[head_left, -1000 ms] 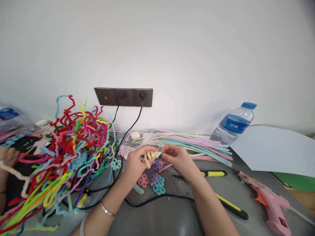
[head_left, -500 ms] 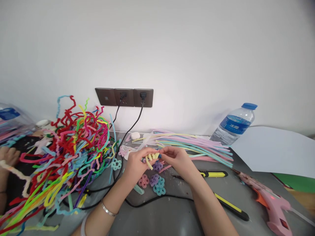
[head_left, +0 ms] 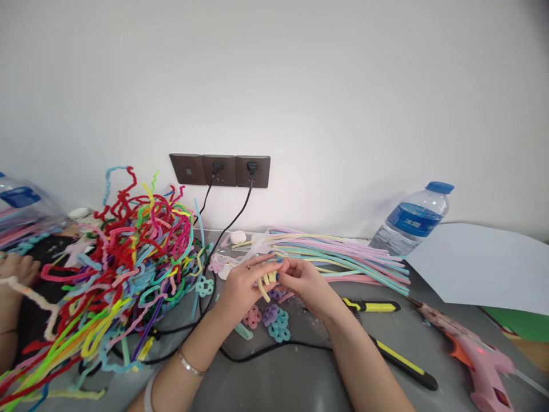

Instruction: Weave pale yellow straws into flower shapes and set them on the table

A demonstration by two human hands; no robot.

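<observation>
A pale yellow pipe cleaner [head_left: 263, 290], coiled into loops with one end sticking out toward me, is held between my two hands above the grey table. My left hand [head_left: 244, 286] grips the coil with fingers bent round it. Closed in a pinch at the coil's right end is my right hand [head_left: 304, 283], its fingertips meeting those of the left. Just below lie small pipe-cleaner flowers: a pink one [head_left: 252, 316], a purple one [head_left: 270, 315] and a blue one [head_left: 278, 325]. A mint flower [head_left: 205, 286] lies further left.
A tangled heap of coloured pipe cleaners [head_left: 141, 257] fills the left, beside another person's hand [head_left: 17, 269]. Straight pastel pipe cleaners [head_left: 343, 257] lie behind my hands. Rightward are yellow-black pliers [head_left: 398, 360], a pink glue gun [head_left: 476, 355], a water bottle [head_left: 414, 220] and white paper [head_left: 480, 269]. A black cable [head_left: 274, 344] crosses the table.
My fingers have shifted on the yellow coil, the left fingers now stretching further over it toward the right fingertips. The whole view has moved slightly.
</observation>
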